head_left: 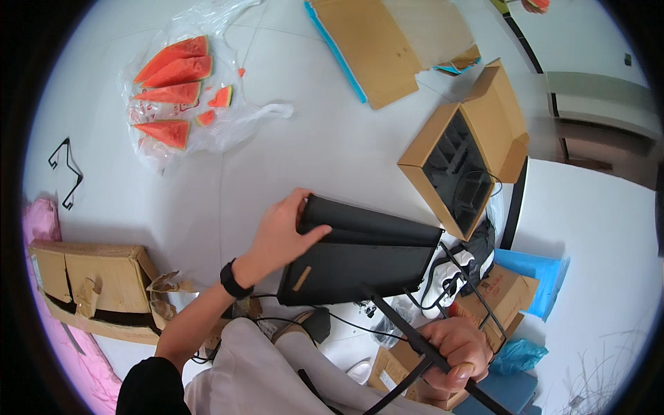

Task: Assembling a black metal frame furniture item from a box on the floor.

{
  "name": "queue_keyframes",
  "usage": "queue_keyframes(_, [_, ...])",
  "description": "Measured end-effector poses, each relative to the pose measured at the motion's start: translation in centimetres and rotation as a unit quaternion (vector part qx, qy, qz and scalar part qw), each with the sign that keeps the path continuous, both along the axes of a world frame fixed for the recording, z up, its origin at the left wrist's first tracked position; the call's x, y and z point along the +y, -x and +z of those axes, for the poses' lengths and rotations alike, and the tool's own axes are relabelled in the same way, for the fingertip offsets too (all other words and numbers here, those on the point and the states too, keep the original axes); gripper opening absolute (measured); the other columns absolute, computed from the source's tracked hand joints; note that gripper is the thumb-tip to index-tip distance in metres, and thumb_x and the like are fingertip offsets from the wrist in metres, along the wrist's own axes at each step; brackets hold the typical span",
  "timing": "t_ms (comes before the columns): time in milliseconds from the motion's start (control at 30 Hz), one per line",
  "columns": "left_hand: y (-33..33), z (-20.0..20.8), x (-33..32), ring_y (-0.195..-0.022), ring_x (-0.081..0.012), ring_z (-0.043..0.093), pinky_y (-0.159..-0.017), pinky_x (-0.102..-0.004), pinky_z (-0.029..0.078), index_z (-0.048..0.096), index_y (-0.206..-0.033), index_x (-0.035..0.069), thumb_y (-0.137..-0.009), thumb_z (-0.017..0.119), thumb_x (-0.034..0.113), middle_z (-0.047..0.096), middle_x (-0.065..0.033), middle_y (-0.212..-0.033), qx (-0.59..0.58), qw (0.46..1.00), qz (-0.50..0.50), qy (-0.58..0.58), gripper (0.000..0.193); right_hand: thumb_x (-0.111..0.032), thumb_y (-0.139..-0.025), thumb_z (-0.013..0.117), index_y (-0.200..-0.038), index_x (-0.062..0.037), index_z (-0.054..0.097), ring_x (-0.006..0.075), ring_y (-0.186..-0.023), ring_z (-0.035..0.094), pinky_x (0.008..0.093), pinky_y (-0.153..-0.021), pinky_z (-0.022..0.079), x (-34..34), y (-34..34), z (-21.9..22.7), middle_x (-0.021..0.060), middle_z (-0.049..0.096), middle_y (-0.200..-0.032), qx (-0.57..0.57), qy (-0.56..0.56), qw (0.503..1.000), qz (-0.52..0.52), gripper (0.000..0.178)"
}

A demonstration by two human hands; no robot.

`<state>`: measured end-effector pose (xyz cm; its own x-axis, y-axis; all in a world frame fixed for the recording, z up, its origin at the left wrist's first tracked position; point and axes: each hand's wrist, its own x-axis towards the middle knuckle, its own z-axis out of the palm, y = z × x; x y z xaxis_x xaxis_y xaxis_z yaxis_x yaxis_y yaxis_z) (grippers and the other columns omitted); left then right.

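My left hand [280,232], with a dark band on the wrist, grips the left end of a black folded panel [360,273]. Its fingers curl over the far corner while the thumb lies across the near side. The panel has two long faces meeting at a crease, and a small brown strip [301,279] sits on the nearer one. Lower right, my right hand [456,353] is closed around a bar of a thin black metal frame [398,319]. Whether frame and panel are joined cannot be made out.
Watermelon slices [176,71] lie on a clear plastic bag [228,135] at the far left. An open carton [429,176] with black parts stands at right, near flattened cardboard [373,48]. A torn box [104,277], a bent black bracket [69,173] and white shoes [443,280] lie around.
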<state>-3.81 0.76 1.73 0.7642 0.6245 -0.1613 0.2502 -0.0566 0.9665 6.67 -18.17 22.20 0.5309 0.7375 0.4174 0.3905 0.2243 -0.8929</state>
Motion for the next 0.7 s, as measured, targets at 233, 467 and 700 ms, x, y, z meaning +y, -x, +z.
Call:
queue_keyframes(233, [-1.3, -2.8, 2.3, -0.09, -0.0346, 0.06, -0.078, -0.0429, 0.051, 0.057, -0.113, 0.0, -0.07, 0.089, 0.017, 0.061, -0.0164, -0.096, 0.084, 0.984, -0.061, -0.144, 0.056, -0.034, -0.103, 0.046, -0.062, -0.0051, 0.046, 0.0221, -0.046, 0.054, 0.0341, -0.047, 0.044, -3.8, 0.0, 2.2, 0.007, 0.053, -0.055, -0.187, 0.166, 0.959, -0.135, 0.05])
queue_keyframes(467, [-3.8, -4.4, 2.6, -0.111, -0.0418, 0.055, -0.094, -0.0468, 0.05, 0.056, -0.109, -0.005, -0.073, 0.085, 0.019, 0.057, -0.0234, -0.112, 0.117, 0.959, -0.101, -0.239, 0.052, -0.026, -0.097, 0.054, -0.06, -0.0054, 0.041, 0.0144, -0.042, 0.037, 0.0287, -0.039, 0.032, -7.3, 0.0, 0.6, 0.0023, 0.042, -0.054, -0.106, 0.113, 0.963, -0.219, 0.045])
queue_keyframes(700, [-3.0, -4.4, 4.2, -0.111, -0.0412, 0.053, -0.096, -0.0484, 0.047, 0.055, -0.112, -0.009, -0.075, 0.082, 0.021, 0.056, -0.0243, -0.114, 0.145, 0.943, -0.141, -0.264, 0.054, -0.017, -0.101, 0.05, -0.075, 0.0006, 0.053, 0.0101, -0.061, 0.047, 0.0268, -0.057, 0.038, -9.7, -1.4, -0.4, 0.0007, 0.049, -0.066, 0.201, 0.246, 0.915, -0.247, 0.032])
